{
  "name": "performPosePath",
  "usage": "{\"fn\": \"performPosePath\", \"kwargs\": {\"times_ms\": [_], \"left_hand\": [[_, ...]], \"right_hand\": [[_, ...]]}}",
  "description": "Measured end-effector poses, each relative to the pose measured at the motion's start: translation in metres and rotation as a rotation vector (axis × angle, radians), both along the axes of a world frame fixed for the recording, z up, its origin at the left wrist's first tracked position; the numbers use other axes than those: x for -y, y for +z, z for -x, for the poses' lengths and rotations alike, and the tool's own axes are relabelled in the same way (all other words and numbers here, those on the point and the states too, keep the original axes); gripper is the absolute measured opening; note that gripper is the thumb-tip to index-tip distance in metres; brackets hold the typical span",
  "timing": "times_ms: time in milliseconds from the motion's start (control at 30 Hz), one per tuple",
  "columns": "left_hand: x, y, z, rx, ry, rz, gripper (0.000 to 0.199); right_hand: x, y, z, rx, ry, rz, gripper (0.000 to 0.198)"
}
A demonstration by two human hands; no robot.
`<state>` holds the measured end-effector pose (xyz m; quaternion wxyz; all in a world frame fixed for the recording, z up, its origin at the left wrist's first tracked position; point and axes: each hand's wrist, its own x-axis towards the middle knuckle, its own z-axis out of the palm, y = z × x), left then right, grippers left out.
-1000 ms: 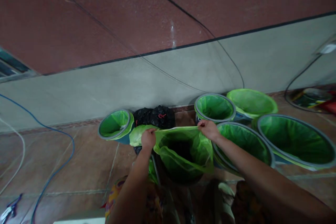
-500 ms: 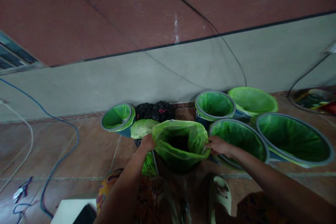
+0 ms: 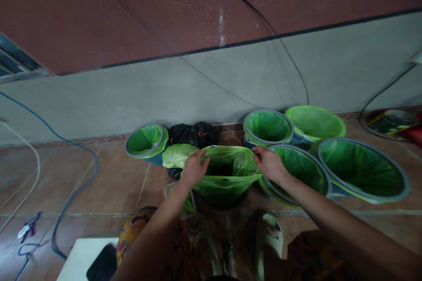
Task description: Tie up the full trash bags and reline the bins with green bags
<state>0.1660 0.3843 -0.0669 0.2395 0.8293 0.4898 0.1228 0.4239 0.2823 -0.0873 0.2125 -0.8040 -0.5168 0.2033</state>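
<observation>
A green bin liner [image 3: 222, 191] hangs in front of my feet, its mouth spread wide over a dark inside. My left hand [image 3: 195, 167] is at the left end of its rim, fingers curled onto the plastic. At the right end, my right hand [image 3: 269, 163] pinches the far corner of the rim. What lies under the liner is mostly hidden; a dark round base shows below it. Just left of it are a pale green bundled bag [image 3: 178, 155] and a clear container with green plastic, partly behind my left forearm.
Several lined bins stand at the right, including a near one [image 3: 298, 171] and a large one [image 3: 362, 169]. Another bin [image 3: 145, 140] leans at the left, beside black bags [image 3: 194, 134]. A blue cable [image 3: 95, 164] crosses the floor. A phone [image 3: 103, 263] lies on a white surface.
The liner's mouth has become flatter and longer from side to side. My left hand has shifted right and up over the rim; my right hand has risen to the far corner.
</observation>
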Motion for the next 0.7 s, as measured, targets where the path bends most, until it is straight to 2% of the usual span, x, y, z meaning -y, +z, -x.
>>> {"fn": "performPosePath", "kwargs": {"times_ms": [100, 233, 333, 467, 633, 700], "left_hand": [[0.020, -0.003, -0.026, 0.028, -0.167, 0.150, 0.032], [0.036, -0.003, -0.041, -0.141, -0.313, 0.306, 0.036], [0.041, -0.005, -0.040, -0.280, -0.434, 0.300, 0.037], [0.046, -0.009, -0.035, -0.400, -0.464, 0.228, 0.019], [0.050, -0.007, -0.031, -0.405, -0.536, 0.201, 0.024], [0.050, -0.004, -0.030, -0.445, -0.575, 0.205, 0.027]], "right_hand": [[-0.007, -0.003, 0.024, -0.066, 0.252, -0.051, 0.029], [-0.019, -0.017, 0.049, -0.105, 0.478, 0.085, 0.030], [-0.031, -0.021, 0.058, -0.074, 0.518, 0.173, 0.030], [-0.040, -0.026, 0.065, -0.063, 0.583, 0.256, 0.034], [-0.032, -0.046, 0.073, -0.113, 0.672, 0.482, 0.017], [-0.026, -0.052, 0.076, -0.150, 0.716, 0.536, 0.025]]}}
